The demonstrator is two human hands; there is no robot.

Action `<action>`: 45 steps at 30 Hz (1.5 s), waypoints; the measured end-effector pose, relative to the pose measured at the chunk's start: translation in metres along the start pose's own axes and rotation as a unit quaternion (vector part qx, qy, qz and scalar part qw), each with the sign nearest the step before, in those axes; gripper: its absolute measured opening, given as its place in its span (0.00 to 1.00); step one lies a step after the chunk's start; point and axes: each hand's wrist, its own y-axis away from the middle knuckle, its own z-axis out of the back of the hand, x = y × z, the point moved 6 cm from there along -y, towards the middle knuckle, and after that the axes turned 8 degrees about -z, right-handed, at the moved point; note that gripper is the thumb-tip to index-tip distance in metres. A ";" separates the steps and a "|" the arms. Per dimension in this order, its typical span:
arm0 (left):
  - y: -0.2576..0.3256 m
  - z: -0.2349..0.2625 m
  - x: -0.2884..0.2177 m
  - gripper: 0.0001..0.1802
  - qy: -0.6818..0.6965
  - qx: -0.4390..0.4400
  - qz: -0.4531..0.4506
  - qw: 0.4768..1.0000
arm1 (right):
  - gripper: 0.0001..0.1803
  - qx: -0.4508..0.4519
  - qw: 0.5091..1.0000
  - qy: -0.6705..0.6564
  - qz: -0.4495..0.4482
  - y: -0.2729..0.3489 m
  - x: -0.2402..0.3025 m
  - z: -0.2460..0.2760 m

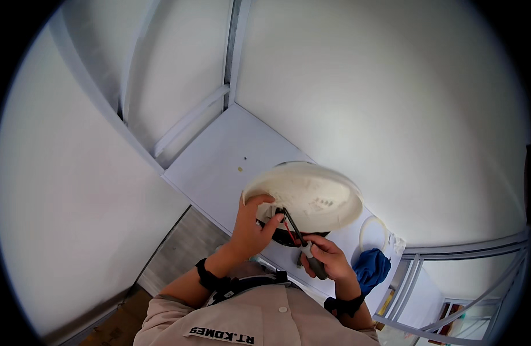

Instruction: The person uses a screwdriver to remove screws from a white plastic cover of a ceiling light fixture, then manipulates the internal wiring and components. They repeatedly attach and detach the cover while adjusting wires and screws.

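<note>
We see the left hand (251, 229) raised with its grip closed on the near rim of a round white light fixture (308, 196), thumb and fingers pinching the edge where a dark opening shows beneath; red and black wires (289, 228) run out of that opening between the two hands; the right hand (329, 258) sits just below and to the right, its grip closed around the grey handle of a small tool (311, 259), whose tip points up toward the wires; the fixture is held up in front of us, tilted, its pale domed face turned toward the camera; behind it lies a white flat panel (231, 155) framed by white rails; just right of the fixture a thin white ring (372, 233) rests on that panel, with a blue cloth (372, 268) beside the right wrist; both wrists wear black bands; a beige shirt (265, 320) fills the lower edge.
</note>
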 end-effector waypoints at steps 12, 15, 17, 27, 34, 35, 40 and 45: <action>-0.004 -0.001 0.014 0.28 0.031 -0.035 0.077 0.996 | 0.23 -0.044 0.995 0.093 0.012 0.012 0.036 -0.016; -0.003 -0.002 0.018 0.26 0.039 -0.041 0.089 0.994 | 0.22 -0.062 0.994 0.091 0.023 0.010 0.042 -0.018; -0.006 -0.001 0.015 0.22 0.034 -0.042 0.079 0.995 | 0.20 -0.063 0.993 0.092 0.028 0.008 0.047 -0.020; -0.009 0.000 0.006 0.18 0.071 -0.058 0.082 0.992 | 0.23 -0.177 0.969 0.133 0.106 0.003 0.058 -0.028; -0.005 -0.006 0.007 0.20 0.178 -0.026 0.122 0.976 | 0.21 -0.259 0.927 0.198 0.186 0.003 0.068 -0.043; -0.006 -0.006 0.003 0.20 0.192 -0.028 0.111 0.975 | 0.20 -0.268 0.922 0.205 0.188 0.004 0.072 -0.048; -0.004 -0.007 -0.004 0.21 0.205 -0.022 0.129 0.970 | 0.20 -0.312 0.878 0.262 0.250 -0.003 0.067 -0.048; 0.007 -0.005 0.008 0.20 0.171 -0.007 0.160 0.972 | 0.20 -0.332 0.851 0.275 0.299 0.000 0.063 -0.052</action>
